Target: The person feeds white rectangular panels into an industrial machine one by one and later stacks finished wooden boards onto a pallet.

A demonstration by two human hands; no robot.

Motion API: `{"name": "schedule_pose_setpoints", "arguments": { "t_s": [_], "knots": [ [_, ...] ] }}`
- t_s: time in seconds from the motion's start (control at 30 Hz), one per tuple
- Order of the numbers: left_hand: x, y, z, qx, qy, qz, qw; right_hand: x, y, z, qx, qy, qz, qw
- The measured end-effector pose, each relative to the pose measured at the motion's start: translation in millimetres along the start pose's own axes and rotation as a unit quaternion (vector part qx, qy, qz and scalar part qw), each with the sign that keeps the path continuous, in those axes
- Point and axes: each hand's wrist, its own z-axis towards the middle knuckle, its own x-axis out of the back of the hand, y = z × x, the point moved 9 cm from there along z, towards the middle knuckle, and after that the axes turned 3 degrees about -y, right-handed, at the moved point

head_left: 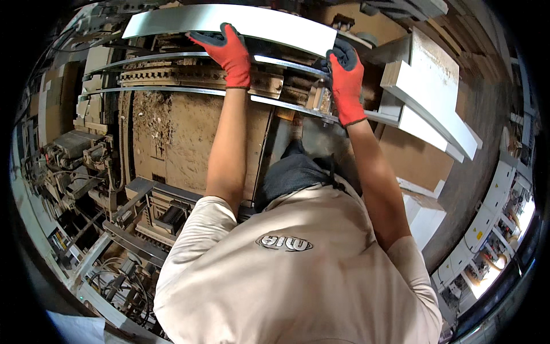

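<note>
A long white panel (240,20) lies across the far side, over metal rails (172,90). Both hands wear red work gloves with dark palms and fingertips. My left hand (226,53) touches the panel's near edge left of its right end, thumb and fingers spread apart. At the panel's right end, my right hand (345,71) has its fingers curled round the corner. The undersides of the fingers are hidden there.
White boards (427,94) are stacked on the right, with a brown board (415,157) nearer me. Machinery with cables (86,155) stands to the left. A dusty brown bed with chips (183,137) lies below the rails. White cabinets (478,226) line the far right.
</note>
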Motion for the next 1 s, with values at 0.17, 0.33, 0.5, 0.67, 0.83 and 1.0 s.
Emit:
{"name": "schedule_pose_setpoints", "arguments": {
  "t_s": [0.17, 0.33, 0.5, 0.67, 0.83, 1.0],
  "knots": [
    [-2, 3, 2, 0.009, -0.016, 0.003, 1.0, -3, 7, 6, -0.051, -0.022, 0.107, 0.993],
    [-6, -48, 26, 0.101, -0.017, -0.046, 0.994, -7, 24, 27, -0.046, -0.048, 0.105, 0.992],
    [-12, -46, 58, 0.124, 0.01, 0.031, 0.992, -30, 26, 76, 0.023, -0.053, 0.082, 0.995],
    [-28, -55, 87, 0.077, 0.028, 0.125, 0.989, -39, 56, 121, -0.038, 0.008, 0.069, 0.997],
    [-20, -73, 91, 0.256, 0.031, 0.217, 0.941, -55, 65, 122, -0.219, 0.063, 0.044, 0.973],
    [-3, -91, 104, 0.278, 0.014, 0.175, 0.944, -73, 80, 138, -0.184, -0.025, 0.1, 0.978]
  ]
}}
